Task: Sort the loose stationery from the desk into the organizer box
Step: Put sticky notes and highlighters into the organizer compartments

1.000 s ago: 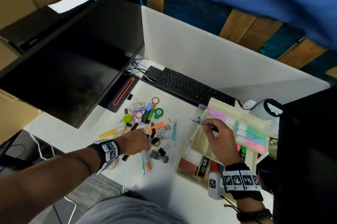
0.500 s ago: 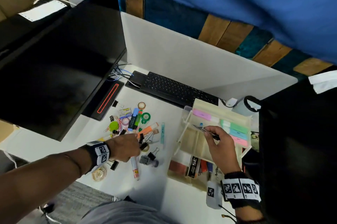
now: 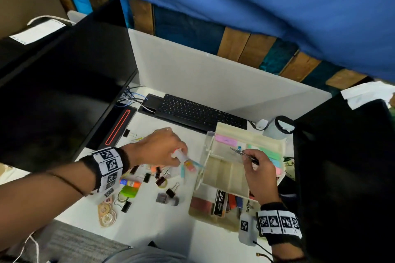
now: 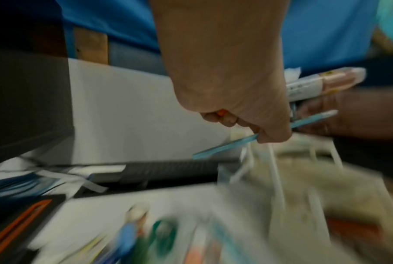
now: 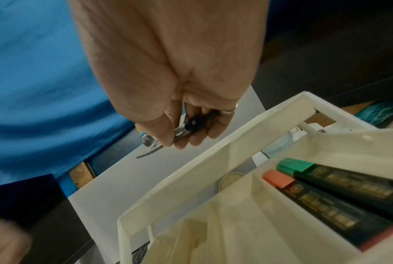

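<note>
Over the organizer box [image 3: 277,151], right hand [image 3: 259,175] pinches a cutter [image 3: 243,153]; left hand [image 3: 158,148] grips apparently pens [image 3: 188,162].

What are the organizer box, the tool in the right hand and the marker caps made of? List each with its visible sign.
Organizer box: probably plastic, cream, matte, with thin moulded walls and dividers.
Tool pinched by the right hand: apparently metal, a grey blade with a slight sheen, plus a black toothed part, perhaps plastic.
Marker caps: likely smooth plastic, one green, one salmon, on black barrels.

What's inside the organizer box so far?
The organizer box holds coloured sticky notes in back and markers in a lower tray. The right hand covers part of it.
</note>
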### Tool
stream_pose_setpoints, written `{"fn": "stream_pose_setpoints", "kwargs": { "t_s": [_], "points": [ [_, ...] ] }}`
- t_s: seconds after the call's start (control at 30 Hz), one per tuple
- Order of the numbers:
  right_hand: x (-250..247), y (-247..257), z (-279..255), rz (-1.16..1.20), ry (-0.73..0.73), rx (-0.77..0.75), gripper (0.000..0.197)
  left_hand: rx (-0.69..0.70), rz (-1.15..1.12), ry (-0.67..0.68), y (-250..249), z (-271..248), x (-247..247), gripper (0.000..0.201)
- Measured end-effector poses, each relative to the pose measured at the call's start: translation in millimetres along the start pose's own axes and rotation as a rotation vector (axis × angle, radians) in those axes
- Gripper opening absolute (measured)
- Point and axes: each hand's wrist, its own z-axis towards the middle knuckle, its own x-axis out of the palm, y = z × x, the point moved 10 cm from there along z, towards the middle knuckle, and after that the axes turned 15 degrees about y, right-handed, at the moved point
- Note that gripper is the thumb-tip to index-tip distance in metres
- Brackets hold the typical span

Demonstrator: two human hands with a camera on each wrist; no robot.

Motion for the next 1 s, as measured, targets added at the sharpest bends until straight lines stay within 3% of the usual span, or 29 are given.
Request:
{"fn": "stream_pose_setpoints", "kwargs": {
  "t_s": [0.1, 0.17, 0.3, 0.47, 0.6, 0.7, 0.8, 1.0],
  "points": [
    [-25, -13, -6, 0.014, -0.115, 0.057, 0.012, -0.042, -0.203, -0.202, -19, 34, -63, 0.016],
    [-40, -24, -11, 0.025, -0.158, 0.094, 0.012, -0.105, -0.249, -0.259, -33, 66, -92, 0.014],
    [-66, -35, -23, 0.054, -0.197, 0.107, 0.013, -0.158, -0.150, -0.188, -69, 140, -108, 0.014],
    [-88, -53, -37, 0.063, -0.210, 0.102, 0.016, -0.199, 0.036, -0.070, -99, 207, -87, 0.020],
    [-95, -65, -46, 0.007, -0.206, 0.089, 0.012, -0.223, 0.155, 0.007, -104, 226, -65, 0.015],
    [-94, -77, -49, 0.025, -0.175, 0.139, 0.012, -0.243, 0.217, -0.024, -105, 232, -58, 0.020],
    [-92, -84, -45, 0.038, -0.151, 0.147, 0.012, -0.251, 0.233, -0.038, -103, 231, -59, 0.012],
    [-100, -72, -21, -0.051, -0.189, 0.110, 0.015, -0.237, -0.166, -0.078, -81, 207, -61, 0.027]
  ]
}}
